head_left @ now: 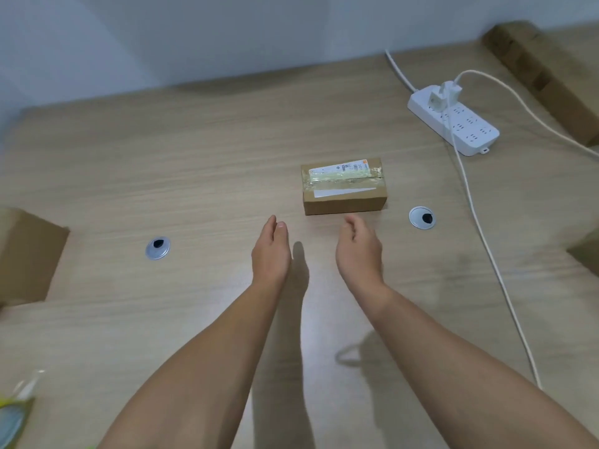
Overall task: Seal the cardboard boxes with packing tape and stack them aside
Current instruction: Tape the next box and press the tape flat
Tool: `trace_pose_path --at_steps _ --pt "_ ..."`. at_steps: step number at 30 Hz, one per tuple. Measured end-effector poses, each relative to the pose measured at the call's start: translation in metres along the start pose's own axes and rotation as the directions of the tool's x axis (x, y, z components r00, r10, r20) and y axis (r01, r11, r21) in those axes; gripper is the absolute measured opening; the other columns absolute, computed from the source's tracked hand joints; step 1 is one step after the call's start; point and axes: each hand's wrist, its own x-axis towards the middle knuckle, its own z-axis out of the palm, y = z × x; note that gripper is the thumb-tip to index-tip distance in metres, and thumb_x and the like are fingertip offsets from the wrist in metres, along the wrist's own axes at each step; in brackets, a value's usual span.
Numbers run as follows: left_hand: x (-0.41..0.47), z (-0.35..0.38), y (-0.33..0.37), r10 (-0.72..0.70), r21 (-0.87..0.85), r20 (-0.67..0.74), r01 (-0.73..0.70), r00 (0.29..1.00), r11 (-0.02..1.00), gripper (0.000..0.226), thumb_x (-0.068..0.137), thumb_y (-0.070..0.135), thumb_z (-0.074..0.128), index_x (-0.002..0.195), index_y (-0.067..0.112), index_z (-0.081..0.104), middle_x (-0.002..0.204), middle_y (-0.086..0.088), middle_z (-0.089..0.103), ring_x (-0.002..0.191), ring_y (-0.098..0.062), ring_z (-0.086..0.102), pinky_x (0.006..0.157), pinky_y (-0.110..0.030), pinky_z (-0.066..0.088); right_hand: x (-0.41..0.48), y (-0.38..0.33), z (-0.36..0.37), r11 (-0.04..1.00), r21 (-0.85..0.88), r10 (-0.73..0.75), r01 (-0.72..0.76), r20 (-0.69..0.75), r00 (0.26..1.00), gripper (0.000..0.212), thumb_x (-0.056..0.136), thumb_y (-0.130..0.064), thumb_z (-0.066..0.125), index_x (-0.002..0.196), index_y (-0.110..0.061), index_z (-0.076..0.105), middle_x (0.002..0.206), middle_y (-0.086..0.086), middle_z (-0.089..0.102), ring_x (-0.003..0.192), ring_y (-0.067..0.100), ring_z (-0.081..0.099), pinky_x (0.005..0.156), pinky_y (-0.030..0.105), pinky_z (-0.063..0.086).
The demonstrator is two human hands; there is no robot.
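A small brown cardboard box lies on the wooden table, its top crossed by clear tape over a white label. My left hand hovers just in front of the box and to its left, fingers straight, palm turned inward, holding nothing. My right hand is just short of the box's front face, fingers loosely curved, holding nothing. Neither hand touches the box. A roll of tape with a yellow-green holder shows blurred at the bottom left corner.
A larger cardboard box sits at the left edge, another long one at the back right, a third corner at the right edge. A white power strip with cables lies right. Two round cable grommets are set in the table.
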Motion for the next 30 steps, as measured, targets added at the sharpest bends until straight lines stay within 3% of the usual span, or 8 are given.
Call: trace_pose_path --at_steps 3,9,13,18,22,30 --pt "-0.03 -0.036 -0.017 -0.023 0.0 -0.045 0.023 0.999 1.0 0.05 0.106 0.035 0.038 0.154 0.021 0.038 0.158 0.007 0.038 0.146 -0.011 0.031 0.12 -0.029 0.021 -0.043 -0.005 0.023 0.997 -0.032 0.076 -0.071 0.215 0.974 0.029 0.103 -0.023 0.039 0.108 -0.013 0.066 0.102 -0.001 0.063 0.101 0.024 0.058 0.079 0.031 0.042" --pt "-0.087 -0.129 -0.066 -0.109 -0.052 -0.207 0.101 0.972 0.994 0.049 0.105 0.037 0.038 0.152 0.022 0.041 0.155 0.007 0.042 0.144 -0.012 0.035 0.118 -0.031 0.026 -0.13 -0.013 0.082 0.991 -0.115 0.119 -0.072 0.492 0.862 0.025 0.096 -0.032 0.042 0.082 -0.024 0.06 0.087 -0.005 0.06 0.071 0.016 0.048 0.067 0.032 0.041" --pt "-0.118 -0.19 -0.105 -0.183 -0.098 -0.32 0.16 0.93 0.982 0.048 0.106 0.035 0.038 0.151 0.021 0.042 0.155 0.005 0.042 0.144 -0.015 0.036 0.119 -0.033 0.027 -0.186 -0.025 0.121 0.988 -0.154 0.094 -0.003 0.589 0.802 0.026 0.089 -0.036 0.04 0.069 -0.029 0.055 0.082 -0.007 0.059 0.07 0.019 0.048 0.068 0.035 0.042" --pt "-0.138 -0.247 -0.14 -0.233 -0.147 -0.416 0.188 0.879 0.971 0.046 0.105 0.033 0.041 0.149 0.018 0.046 0.154 0.002 0.045 0.142 -0.017 0.038 0.119 -0.035 0.028 -0.23 -0.038 0.161 0.99 -0.121 0.033 0.069 0.685 0.727 0.024 0.099 -0.024 0.041 0.086 -0.019 0.059 0.092 -0.003 0.06 0.075 0.016 0.05 0.06 0.026 0.039" --pt "-0.141 -0.295 -0.167 -0.253 -0.175 -0.458 0.192 0.852 0.966 0.045 0.105 0.033 0.042 0.147 0.018 0.047 0.152 0.001 0.047 0.141 -0.018 0.04 0.118 -0.036 0.029 -0.262 -0.045 0.206 0.973 -0.156 -0.004 0.169 0.725 0.689 0.023 0.099 -0.023 0.041 0.086 -0.022 0.059 0.095 -0.004 0.062 0.086 0.017 0.057 0.064 0.023 0.041" --pt "-0.1 -0.387 -0.181 -0.191 -0.223 -0.397 0.107 0.898 0.969 0.045 0.106 0.03 0.041 0.149 0.016 0.044 0.153 0.001 0.045 0.141 -0.016 0.039 0.113 -0.029 0.029 -0.302 -0.075 0.302 0.98 -0.126 -0.02 0.152 0.701 0.713 0.025 0.099 -0.024 0.042 0.079 -0.025 0.058 0.094 -0.006 0.064 0.105 0.023 0.064 0.079 0.031 0.042"
